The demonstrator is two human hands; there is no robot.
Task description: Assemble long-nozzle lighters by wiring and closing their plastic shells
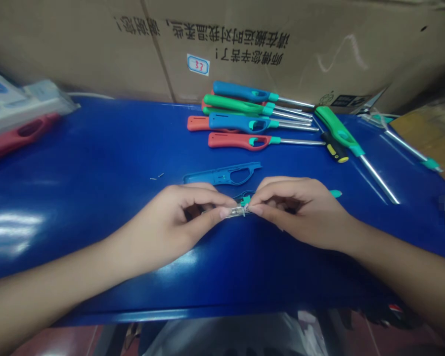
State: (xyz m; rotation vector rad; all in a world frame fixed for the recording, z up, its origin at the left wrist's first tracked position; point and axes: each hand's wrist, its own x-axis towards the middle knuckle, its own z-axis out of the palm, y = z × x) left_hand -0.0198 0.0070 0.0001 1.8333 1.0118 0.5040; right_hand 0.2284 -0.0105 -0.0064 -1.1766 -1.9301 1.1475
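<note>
Two hands pinching, left (pixel 166 215) and right (pixel 306 210): my fingers (pixel 215 199) grip a small clear part (pixel 237 211) mid-frame. Slacken either pinch and it could skid off across this glossy worktop (pixel 141 301)! Just above, the blue casing half (pixel 222 174) lies open; one careless nudge might scatter those tiny metal pins (pixel 160 174), left of centre. Upper middle: piled lighters (pixel 230 121).

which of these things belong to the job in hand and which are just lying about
Likely belonging:
- small clear part, between left hand and right hand
- blue half-shell
- two tiny metal pieces
- screwdriver

Probably lying about:
- closed lighters
- cardboard box
</note>
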